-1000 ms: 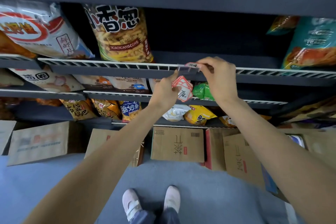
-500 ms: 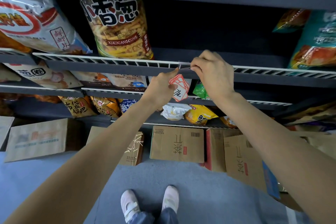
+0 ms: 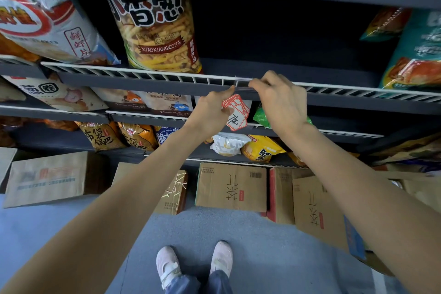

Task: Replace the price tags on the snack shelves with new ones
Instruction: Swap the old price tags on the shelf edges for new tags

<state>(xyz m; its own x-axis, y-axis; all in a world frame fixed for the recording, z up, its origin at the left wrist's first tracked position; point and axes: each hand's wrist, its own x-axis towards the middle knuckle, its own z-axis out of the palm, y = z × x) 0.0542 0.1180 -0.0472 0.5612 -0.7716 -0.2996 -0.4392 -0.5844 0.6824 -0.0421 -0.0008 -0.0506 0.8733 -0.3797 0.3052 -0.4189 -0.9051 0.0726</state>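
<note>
Left hand holds stack of price tags with curled fingers, index finger straight, tip touching white wire shelf rail. Right hand curls over same rail, fingertips pinching clear tag holder on rail edge. Tag stack hangs just below rail, between both hands.

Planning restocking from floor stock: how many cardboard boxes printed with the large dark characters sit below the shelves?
2: one box under the yellow snack bag, another right of it. More may be hidden.
</note>
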